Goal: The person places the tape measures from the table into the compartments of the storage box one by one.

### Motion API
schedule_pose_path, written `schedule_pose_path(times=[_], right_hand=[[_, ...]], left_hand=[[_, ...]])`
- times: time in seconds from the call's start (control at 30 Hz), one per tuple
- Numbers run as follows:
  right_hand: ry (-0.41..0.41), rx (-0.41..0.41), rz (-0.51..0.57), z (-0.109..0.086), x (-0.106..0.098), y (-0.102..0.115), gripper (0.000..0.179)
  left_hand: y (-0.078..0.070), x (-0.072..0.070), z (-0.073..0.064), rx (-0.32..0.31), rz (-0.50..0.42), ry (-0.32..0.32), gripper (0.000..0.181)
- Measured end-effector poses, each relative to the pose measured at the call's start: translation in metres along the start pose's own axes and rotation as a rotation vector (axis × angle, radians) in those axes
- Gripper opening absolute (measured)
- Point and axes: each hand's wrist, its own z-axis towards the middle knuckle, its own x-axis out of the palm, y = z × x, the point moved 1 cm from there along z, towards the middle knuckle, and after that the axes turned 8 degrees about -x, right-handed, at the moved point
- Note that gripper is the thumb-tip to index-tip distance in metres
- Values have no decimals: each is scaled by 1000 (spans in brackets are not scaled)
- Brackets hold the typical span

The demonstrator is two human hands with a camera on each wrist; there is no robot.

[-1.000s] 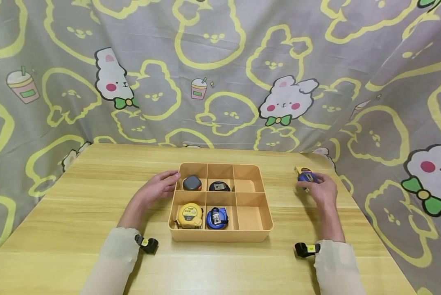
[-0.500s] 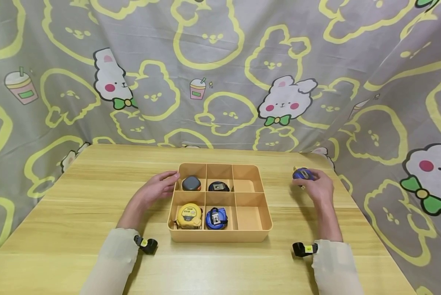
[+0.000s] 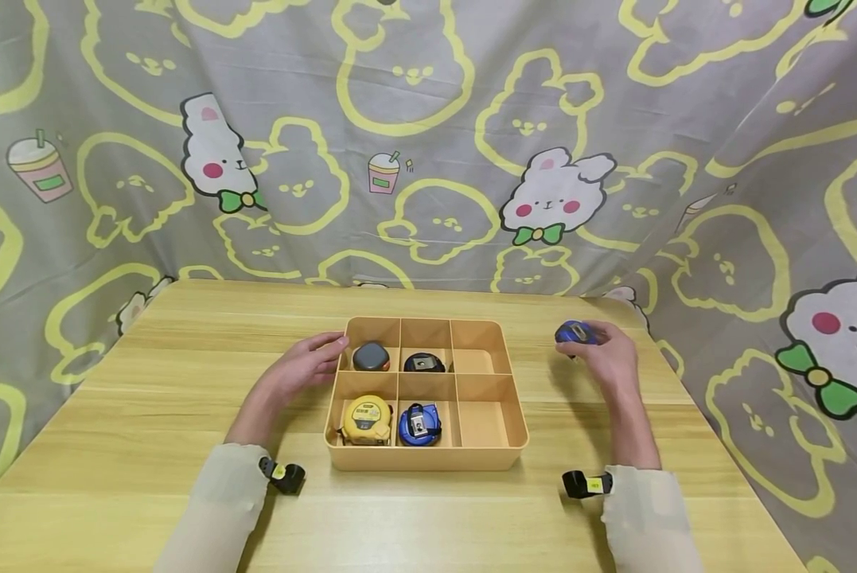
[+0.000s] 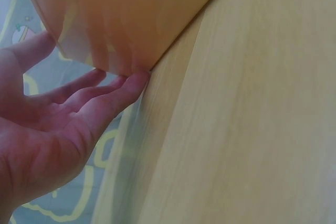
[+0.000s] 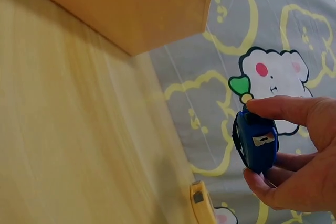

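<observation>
My right hand [image 3: 609, 354] holds a blue tape measure [image 3: 575, 333] off the table, right of the divided box. In the right wrist view, thumb and fingers pinch this tape measure [image 5: 258, 142] from opposite sides. My left hand [image 3: 305, 368] touches the left wall of the tan box [image 3: 428, 459] with extended fingertips, also seen in the left wrist view. Inside the box lie a dark grey tape measure [image 3: 372, 356] at back left, a dark one [image 3: 425, 363] at back middle, a yellow one [image 3: 368, 420] at front left and another blue one [image 3: 420, 423] at front middle.
A yellow tape measure [image 5: 202, 203] stands on the wooden table [image 3: 113, 477], partly in the right wrist view and hidden from the head view. A patterned grey curtain [image 3: 428, 103] hangs behind and at both sides. Each wrist carries a small black camera [image 3: 577, 484].
My right hand has moved left toward the box with the blue tape measure, which now covers the yellow one behind it in the head view. My left hand stays at the box.
</observation>
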Motion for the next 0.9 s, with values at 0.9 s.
schedule_pose_path(times=[0.9], right_hand=[[75,-121,23,-7,25,33,74]], left_hand=[[1,-2,1,16,4,14,80]])
